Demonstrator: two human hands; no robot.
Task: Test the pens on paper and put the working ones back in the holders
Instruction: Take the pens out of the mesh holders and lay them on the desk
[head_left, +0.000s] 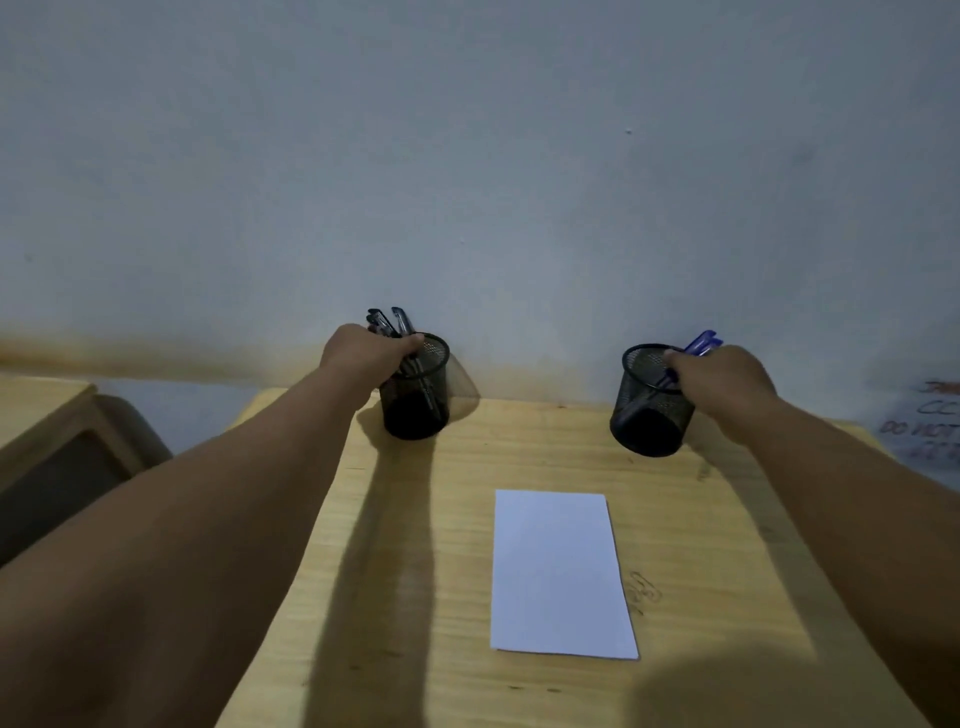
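Bare forearms stretch over a yellow wooden bench (395, 597) carrying a white sheet of paper (561, 571), pen scribbles on the wood beside it. At the far edge, against a pale grey wall (467, 156), the left hand (369, 353) curls round dark pens (387, 322) in one black mesh holder (415, 400); the right hand (722, 379) grips blue pens (701, 344) in a second mesh holder (649, 410). Another wooden desk (47, 415) stands left.

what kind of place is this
Probably a study room or classroom. A small wooden desk stands against a bare wall, with two mesh pen holders and a blank sheet of paper on it. A second desk sits to the left.
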